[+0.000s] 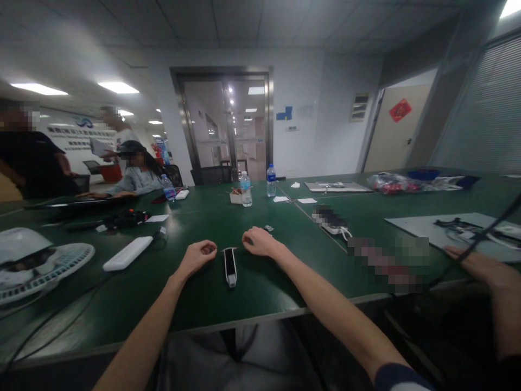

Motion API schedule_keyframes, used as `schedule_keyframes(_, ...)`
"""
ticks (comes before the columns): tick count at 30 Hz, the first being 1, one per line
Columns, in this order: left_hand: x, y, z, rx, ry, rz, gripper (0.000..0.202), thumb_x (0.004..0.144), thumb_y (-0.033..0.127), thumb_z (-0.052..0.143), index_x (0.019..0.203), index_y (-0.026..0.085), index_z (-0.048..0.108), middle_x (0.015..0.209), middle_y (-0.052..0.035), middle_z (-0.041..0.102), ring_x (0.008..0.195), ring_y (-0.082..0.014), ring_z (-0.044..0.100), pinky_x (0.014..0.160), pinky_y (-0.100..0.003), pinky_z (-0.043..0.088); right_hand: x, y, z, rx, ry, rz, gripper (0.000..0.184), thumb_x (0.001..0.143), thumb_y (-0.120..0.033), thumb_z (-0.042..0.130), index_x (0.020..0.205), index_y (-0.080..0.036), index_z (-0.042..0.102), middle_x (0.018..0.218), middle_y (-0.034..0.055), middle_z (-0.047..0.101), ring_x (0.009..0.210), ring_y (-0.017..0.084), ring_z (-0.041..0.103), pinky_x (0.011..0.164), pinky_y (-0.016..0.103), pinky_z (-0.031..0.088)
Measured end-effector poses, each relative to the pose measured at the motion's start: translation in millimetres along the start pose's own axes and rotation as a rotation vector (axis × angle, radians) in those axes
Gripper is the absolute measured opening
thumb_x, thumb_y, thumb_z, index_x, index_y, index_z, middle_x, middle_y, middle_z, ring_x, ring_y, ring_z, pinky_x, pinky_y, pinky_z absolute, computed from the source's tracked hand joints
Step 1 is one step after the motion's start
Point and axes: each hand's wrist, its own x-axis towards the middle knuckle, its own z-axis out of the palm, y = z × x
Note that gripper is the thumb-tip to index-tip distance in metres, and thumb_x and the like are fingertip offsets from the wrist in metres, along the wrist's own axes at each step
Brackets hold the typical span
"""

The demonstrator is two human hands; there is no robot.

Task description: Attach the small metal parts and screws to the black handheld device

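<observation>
My left hand rests on the green table with its fingers curled in toward the thumb and nothing seen in them. Opposite it, my right hand lies with bent fingers on the table top, also with nothing visible in it. Between the two hands is a slim white-edged device with a long black face. It lies lengthwise toward me, with a thin crosspiece at its far end, and neither hand touches it. Just beyond my right hand sits a small shiny piece, too small to name.
Water bottles and a small box stand farther back. On the left are a long white block with a cable and a white fan. Another person's hand is at the right, by a grey board.
</observation>
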Motion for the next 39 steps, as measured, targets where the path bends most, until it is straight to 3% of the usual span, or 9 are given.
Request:
schedule_keyframes(9,0,-2,3.3,-0.054,-0.101,-0.017,0.021,0.07,0.032,0.059,0.082,0.017,0.067,0.063,0.0024,0.059,0.056,-0.0106,0.05,0.051,-0.02,0.039,-1,9,1,0.013,-0.222,0.063,0.015,0.074,-0.021,0.056,0.082,-0.021,0.069,0.078,0.0028,0.068,0.075,0.016,0.059,0.068,0.023,0.04)
schedule_keyframes(22,2,0,3.1,-0.105,-0.143,-0.063,0.024,0.07,0.033,0.06,0.084,0.015,0.068,0.071,-0.0013,0.065,0.06,-0.0118,0.053,0.056,-0.022,0.042,5,5,19,0.011,-0.12,-0.102,0.018,0.086,-0.026,0.05,0.087,-0.017,0.065,0.084,0.0065,0.064,0.083,0.017,0.054,0.073,0.026,0.039)
schedule_keyframes(34,2,-7,8.4,-0.247,-0.129,-0.125,0.03,0.069,0.037,0.065,0.089,0.015,0.069,0.087,-0.0066,0.07,0.079,-0.0183,0.064,0.077,-0.03,0.049,2,4,34,0.079,-0.054,-0.034,0.016,0.085,-0.023,0.051,0.08,-0.016,0.064,0.077,0.005,0.063,0.074,0.014,0.055,0.079,0.028,0.038)
schedule_keyframes(39,3,-5,5.9,-0.245,-0.15,-0.148,0.031,0.07,0.039,0.064,0.089,0.016,0.07,0.089,-0.0064,0.071,0.082,-0.0194,0.064,0.079,-0.03,0.049,2,4,36,0.109,-0.033,-0.031,0.014,0.084,-0.022,0.052,0.079,-0.015,0.063,0.077,0.0047,0.062,0.073,0.014,0.053,0.074,0.026,0.039)
